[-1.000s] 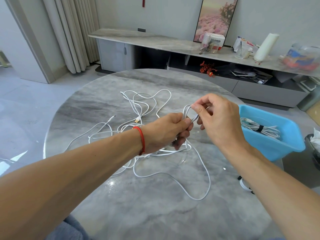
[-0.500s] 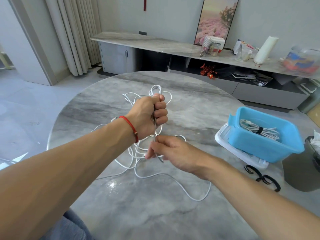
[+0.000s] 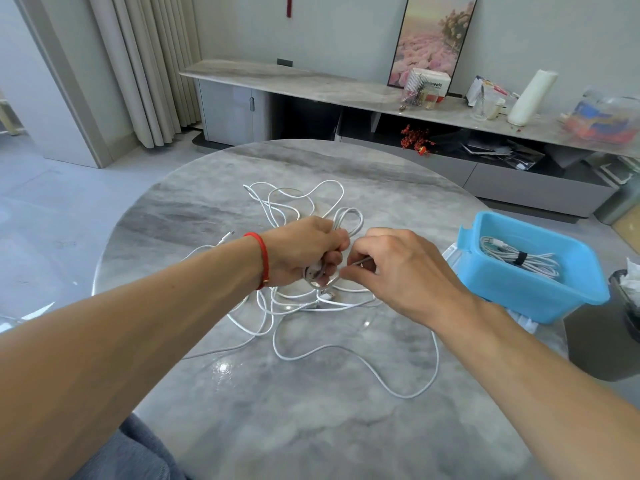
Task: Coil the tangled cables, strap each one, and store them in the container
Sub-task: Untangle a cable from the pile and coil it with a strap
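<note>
A tangle of white cables [image 3: 294, 308] lies spread over the middle of the round marble table [image 3: 311, 410]. My left hand [image 3: 304, 251] grips a bunch of loops of one white cable, which stick out past its fingers at the far side. My right hand [image 3: 391, 268] is close beside it and pinches a strand of the same cable between thumb and fingers. A blue container [image 3: 540, 289] stands at the table's right edge with one coiled white cable [image 3: 519, 259] in it, bound by a black strap.
The blue container rests on a clear lid [image 3: 519, 318]. A dark bin [image 3: 627, 299] stands by the table's right side. A long low cabinet [image 3: 381, 95] with clutter runs along the far wall. Curtains [image 3: 145, 64] hang at the back left.
My left hand came back down and nearer with its bunch of loops. My right hand rose from under it and moved right, now pinching a strand beside the left hand.
</note>
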Available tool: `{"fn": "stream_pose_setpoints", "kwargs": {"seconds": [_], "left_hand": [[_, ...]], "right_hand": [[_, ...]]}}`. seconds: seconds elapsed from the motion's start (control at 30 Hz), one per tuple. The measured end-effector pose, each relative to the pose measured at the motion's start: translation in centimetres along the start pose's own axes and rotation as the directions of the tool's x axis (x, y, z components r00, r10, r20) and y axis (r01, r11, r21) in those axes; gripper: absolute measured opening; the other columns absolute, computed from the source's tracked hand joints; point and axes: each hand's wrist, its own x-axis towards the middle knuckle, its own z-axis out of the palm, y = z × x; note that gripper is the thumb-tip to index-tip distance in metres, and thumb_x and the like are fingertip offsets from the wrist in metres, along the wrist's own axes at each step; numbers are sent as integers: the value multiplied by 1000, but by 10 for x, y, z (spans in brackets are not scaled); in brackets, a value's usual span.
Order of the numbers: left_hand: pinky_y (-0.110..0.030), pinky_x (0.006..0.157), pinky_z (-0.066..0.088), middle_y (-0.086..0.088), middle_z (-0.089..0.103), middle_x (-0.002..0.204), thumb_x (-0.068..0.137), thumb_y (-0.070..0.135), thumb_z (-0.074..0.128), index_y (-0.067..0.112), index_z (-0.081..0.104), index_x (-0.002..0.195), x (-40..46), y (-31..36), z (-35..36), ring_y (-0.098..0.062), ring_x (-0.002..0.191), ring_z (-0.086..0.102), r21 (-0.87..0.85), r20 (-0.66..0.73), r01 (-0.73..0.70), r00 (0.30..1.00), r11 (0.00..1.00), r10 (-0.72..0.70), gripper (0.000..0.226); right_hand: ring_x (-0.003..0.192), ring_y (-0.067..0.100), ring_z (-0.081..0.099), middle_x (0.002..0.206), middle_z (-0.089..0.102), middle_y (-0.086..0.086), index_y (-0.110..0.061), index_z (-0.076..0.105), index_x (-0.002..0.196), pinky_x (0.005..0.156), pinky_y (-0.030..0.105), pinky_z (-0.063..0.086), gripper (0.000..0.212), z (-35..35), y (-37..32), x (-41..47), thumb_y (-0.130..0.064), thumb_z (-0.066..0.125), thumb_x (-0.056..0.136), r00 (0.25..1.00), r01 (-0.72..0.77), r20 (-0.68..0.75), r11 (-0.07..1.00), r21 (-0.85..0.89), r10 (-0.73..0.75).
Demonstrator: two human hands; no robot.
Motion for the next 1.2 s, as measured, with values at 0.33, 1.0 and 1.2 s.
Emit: {"fn": "stream_pose_setpoints", "kwargs": {"seconds": [0.33,1.0,1.2], "left_hand": [[-35,56,54,-13,59,80,109,20,39,3,53,95,-8,-1,9,-27,59,62,1,99,3,995,1000,-3,26],[-19,41,32,0,43,68,108,32,34,14,54,88,8,-7,18,-5,42,34,333,-7,-100,994,938,109,33],[-20,45,36,1,43,68,108,37,36,14,55,91,10,-6,20,-4,42,36,358,2,-175,982,917,187,34]], "right_hand": [[89,21,62,84,56,-10,-29,75,95,70,35,45,21,-7,0,3,-50,72,90,999,25,-38,998,-63,-28],[60,10,65,63,66,-5,-25,64,83,61,31,52,20,-19,37,1,-39,75,92,964,-255,-35,954,160,263],[52,10,62,64,72,-1,-18,72,93,58,24,49,3,-16,45,4,-17,73,95,922,-311,10,725,615,387]]}}
